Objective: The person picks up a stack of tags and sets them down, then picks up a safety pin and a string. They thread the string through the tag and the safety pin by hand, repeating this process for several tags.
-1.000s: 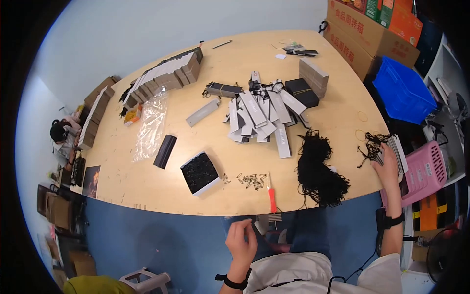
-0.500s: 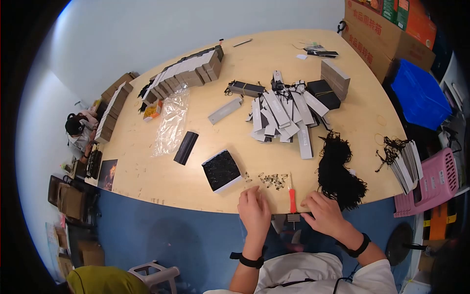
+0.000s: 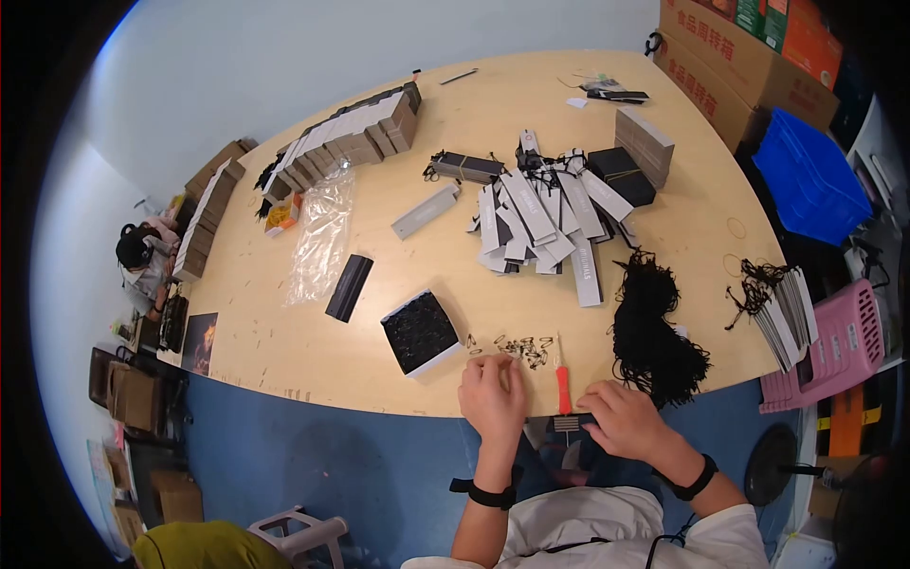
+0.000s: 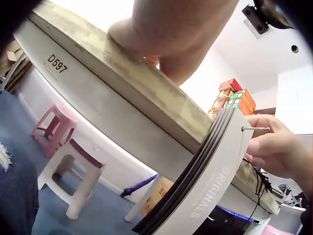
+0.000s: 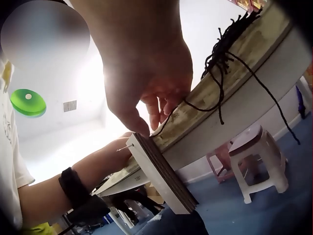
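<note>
A stack of grey and black tags hangs at the table's front edge, a metal needle through its top hole. Just right of it, my right hand has thumb and fingers drawn together at a black cord; the tips are partly hidden. My left hand rests on the table edge left of the stack, fingers bent beside small metal pins; its fingertips are mostly hidden in the left wrist view. A red-handled tool lies between the hands. A black cord bundle lies right.
An open box of black pieces stands left of the pins. Loose grey tags are piled mid-table, with a fanned stack of corded tags at the right edge. Rows of stacked tags and a plastic bag lie farther left.
My right hand came from the fanned tags at the right edge to the front edge. My left hand moved up onto the table, its fingers now closer to the pins.
</note>
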Demonstrator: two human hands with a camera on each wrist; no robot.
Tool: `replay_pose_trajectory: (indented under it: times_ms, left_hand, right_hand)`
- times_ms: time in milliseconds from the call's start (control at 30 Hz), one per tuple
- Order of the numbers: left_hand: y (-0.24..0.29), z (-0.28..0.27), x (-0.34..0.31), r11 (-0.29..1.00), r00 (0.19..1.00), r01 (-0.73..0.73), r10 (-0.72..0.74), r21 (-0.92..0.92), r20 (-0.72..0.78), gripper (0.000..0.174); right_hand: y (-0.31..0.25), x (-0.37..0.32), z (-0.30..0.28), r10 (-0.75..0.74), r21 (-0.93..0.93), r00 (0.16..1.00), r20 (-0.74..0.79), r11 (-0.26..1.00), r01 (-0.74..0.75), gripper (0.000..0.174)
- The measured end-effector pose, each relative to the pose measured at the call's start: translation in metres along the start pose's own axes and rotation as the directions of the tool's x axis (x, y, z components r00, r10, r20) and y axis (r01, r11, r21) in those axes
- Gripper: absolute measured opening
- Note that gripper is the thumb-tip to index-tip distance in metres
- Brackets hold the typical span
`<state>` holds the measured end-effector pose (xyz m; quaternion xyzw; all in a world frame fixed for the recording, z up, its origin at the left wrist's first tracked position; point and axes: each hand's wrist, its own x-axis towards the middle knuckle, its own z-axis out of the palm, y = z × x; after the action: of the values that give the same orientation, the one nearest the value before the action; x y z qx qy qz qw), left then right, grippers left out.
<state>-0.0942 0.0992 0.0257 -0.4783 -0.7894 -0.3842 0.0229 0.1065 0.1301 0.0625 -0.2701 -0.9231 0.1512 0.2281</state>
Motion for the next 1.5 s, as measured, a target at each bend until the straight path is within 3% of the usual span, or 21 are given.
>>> replay_pose_trajectory:
  times_ms: [133, 200, 233, 300, 400, 533, 633, 733, 800, 867, 933, 967, 1033, 1167, 1233, 1267, 1333, 1367, 1433, 1467, 1500]
  left_hand:
    - [-0.004, 0.001, 0.002, 1.000, 0.999, 0.016, -0.015, -0.011, 0.032, 0.008]
    - [-0.009, 0.001, 0.003, 0.999, 0.999, -0.043, 0.044, -0.015, 0.026, 0.008]
    - [-0.012, 0.000, 0.002, 0.999, 0.999, -0.043, 0.044, -0.014, 0.023, 0.008]
    - [-0.015, -0.001, 0.000, 0.958, 0.992, 0.024, 0.011, -0.286, 0.122, 0.008]
    - [-0.015, 0.006, -0.004, 0.894, 0.992, 0.061, -0.005, -0.443, 0.126, 0.008]
    - [-0.010, 0.007, -0.005, 0.923, 0.994, 0.079, -0.045, -0.378, 0.097, 0.007]
    - [-0.003, 0.002, -0.004, 0.950, 0.994, 0.066, -0.034, -0.306, 0.107, 0.007]
    - [-0.002, 0.000, -0.004, 0.960, 0.991, 0.088, -0.059, -0.267, 0.117, 0.007]
    - [-0.004, 0.002, -0.004, 0.958, 0.994, 0.066, -0.040, -0.280, 0.099, 0.007]
    - [-0.004, 0.001, -0.005, 0.958, 0.993, 0.067, -0.038, -0.279, 0.109, 0.008]
    - [-0.005, 0.001, -0.005, 0.959, 0.993, 0.059, -0.028, -0.278, 0.116, 0.008]
    - [-0.007, 0.002, -0.005, 0.960, 0.995, 0.028, 0.000, -0.278, 0.099, 0.009]
    - [-0.009, 0.003, -0.006, 0.960, 0.996, -0.004, 0.027, -0.279, 0.080, 0.011]
    - [-0.007, 0.000, -0.006, 0.955, 0.994, 0.011, 0.022, -0.296, 0.109, 0.009]
    - [-0.006, -0.004, -0.005, 0.949, 0.988, 0.055, -0.007, -0.309, 0.155, 0.007]
    - [-0.005, -0.004, -0.006, 0.928, 0.983, 0.054, 0.016, -0.368, 0.183, 0.006]
    - [-0.002, -0.002, -0.011, 0.903, 0.977, 0.051, 0.044, -0.427, 0.210, 0.005]
    - [0.000, -0.001, -0.013, 0.886, 0.971, -0.018, 0.127, -0.464, 0.204, 0.004]
    - [0.007, 0.001, -0.013, 0.859, 0.947, -0.091, 0.230, -0.503, 0.223, 0.004]
    - [0.009, 0.003, -0.013, 0.858, 0.948, -0.097, 0.235, -0.504, 0.217, 0.004]
    - [0.010, 0.004, -0.012, 0.864, 0.942, -0.097, 0.240, -0.494, 0.235, 0.005]
  right_hand:
    - [0.014, -0.010, 0.012, -0.038, -0.004, 0.999, 0.010, 0.999, 0.038, 0.017]
    - [0.018, -0.012, 0.011, 0.036, 0.172, 0.999, 0.018, 0.984, -0.039, 0.017]
    - [0.019, -0.011, 0.011, 0.034, 0.172, 0.999, 0.017, 0.984, -0.036, 0.017]
    - [0.020, -0.010, 0.011, 0.069, 0.213, 0.998, -0.012, 0.975, -0.065, 0.018]
    - [0.021, -0.011, 0.011, 0.106, 0.162, 0.994, -0.007, 0.981, -0.104, 0.019]
    - [0.013, -0.007, -0.002, -0.012, 0.120, 1.000, 0.016, 0.993, 0.010, 0.026]
    - [0.017, -0.010, -0.003, -0.097, -0.017, 0.989, 0.109, 0.995, 0.100, 0.033]
    - [0.022, -0.017, -0.011, -0.100, 0.139, 0.986, 0.136, 0.987, 0.081, 0.036]
    - [0.028, -0.023, -0.015, 0.061, 0.585, 0.997, -0.050, 0.811, -0.021, 0.039]
    - [0.024, -0.024, -0.025, 0.152, 0.600, 0.988, -0.035, 0.794, -0.101, 0.043]
    - [0.027, -0.022, -0.031, -0.086, 0.119, 0.996, 0.036, 0.990, 0.082, 0.035]
    - [0.025, -0.023, -0.030, -0.086, 0.116, 0.996, 0.035, 0.990, 0.082, 0.035]
    - [0.022, -0.025, -0.022, -0.227, -0.253, 0.969, 0.097, 0.936, 0.245, 0.025]
    - [0.038, -0.031, -0.007, -0.259, -0.186, 0.960, 0.108, 0.943, 0.275, 0.019]
    - [0.039, -0.031, -0.003, -0.165, 0.074, 0.986, -0.020, 0.983, 0.166, 0.014]
    - [0.037, -0.028, -0.003, -0.172, 0.068, 0.985, -0.024, 0.983, 0.173, 0.014]
    - [0.026, -0.021, -0.004, 0.217, 0.400, 0.964, -0.151, 0.905, -0.141, 0.010]
    - [0.023, -0.015, -0.004, 0.214, 0.397, 0.964, -0.156, 0.907, -0.137, 0.010]
    - [0.019, -0.003, -0.005, 0.589, 0.606, 0.808, -0.015, 0.648, -0.461, 0.011]
    - [0.021, 0.000, -0.004, 0.586, 0.607, 0.810, -0.022, 0.652, -0.455, 0.011]
    - [0.024, 0.000, -0.001, 0.573, 0.492, 0.818, -0.044, 0.725, -0.482, 0.014]
